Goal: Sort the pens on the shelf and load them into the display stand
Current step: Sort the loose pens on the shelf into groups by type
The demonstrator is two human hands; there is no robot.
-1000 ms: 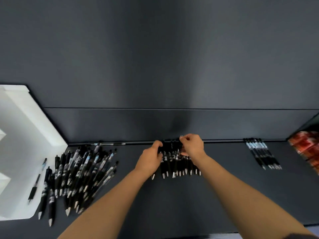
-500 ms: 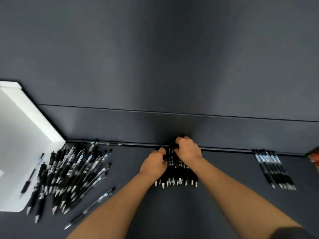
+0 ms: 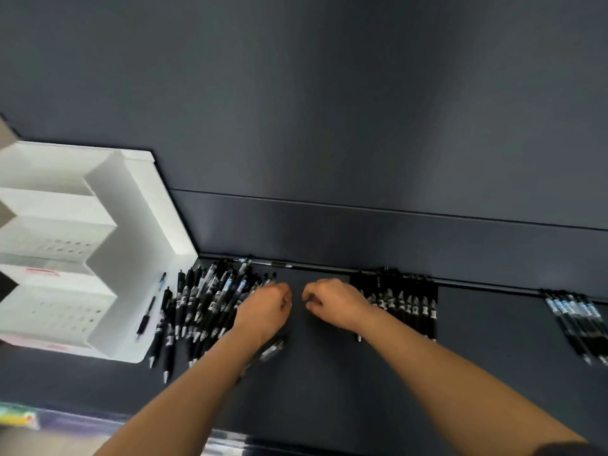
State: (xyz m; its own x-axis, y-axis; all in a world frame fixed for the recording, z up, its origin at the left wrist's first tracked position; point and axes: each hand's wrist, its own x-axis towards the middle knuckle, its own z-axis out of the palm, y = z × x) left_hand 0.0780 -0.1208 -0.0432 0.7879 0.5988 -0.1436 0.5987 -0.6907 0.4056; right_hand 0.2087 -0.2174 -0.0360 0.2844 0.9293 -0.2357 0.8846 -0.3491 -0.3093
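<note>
A loose heap of black pens [image 3: 200, 301] lies on the dark shelf [image 3: 329, 373], beside the white display stand [image 3: 108, 258] at the left. A tidy row of black pens [image 3: 404, 304] lies against the back wall right of centre. My left hand [image 3: 266, 307] hovers at the heap's right edge with fingers loosely curled and nothing in them. My right hand [image 3: 332, 302] hangs just left of the tidy row, fingers also loosely curled and holding nothing. One pen [image 3: 271, 352] lies under my left forearm.
A third group of pens with blue-white labels [image 3: 575, 320] lies at the far right. A single pen [image 3: 146, 319] lies on the stand's white side wall. A thin pen [image 3: 279, 264] runs along the back edge. Colourful packaging [image 3: 16, 417] shows below the shelf front.
Both hands have let go of the tidy row of pens and moved left toward the loose heap. The view has swung left, bringing the display stand into sight.
</note>
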